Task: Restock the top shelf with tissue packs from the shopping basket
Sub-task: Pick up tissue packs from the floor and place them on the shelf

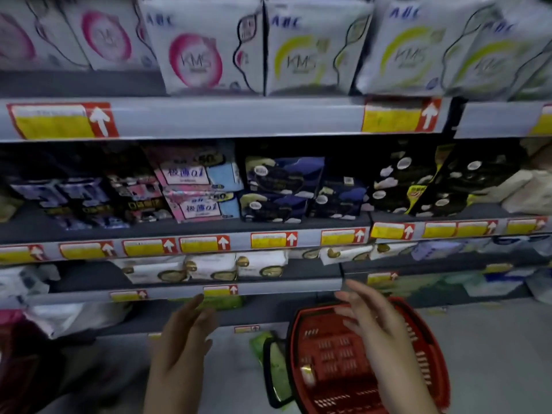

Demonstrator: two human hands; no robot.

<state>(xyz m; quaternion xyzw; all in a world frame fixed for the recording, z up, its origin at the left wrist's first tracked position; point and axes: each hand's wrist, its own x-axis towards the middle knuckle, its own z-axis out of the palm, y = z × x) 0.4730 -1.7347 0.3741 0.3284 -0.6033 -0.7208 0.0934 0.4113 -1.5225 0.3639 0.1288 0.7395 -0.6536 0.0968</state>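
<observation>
Left hand [182,345] and right hand [372,321]: fingers spread, holding nothing, above red basket [331,351]. Tissue packs [194,55] stand on top shelf [239,118]. Judged light, soft, slick-wrapped; I'd grip across the flat faces.

The lone head-worn camera faces the shelves [239,118] close up, tilted forward and down; they rise above the left hand [182,339] and right hand [370,321], with the basket [331,354] beneath the right.
</observation>
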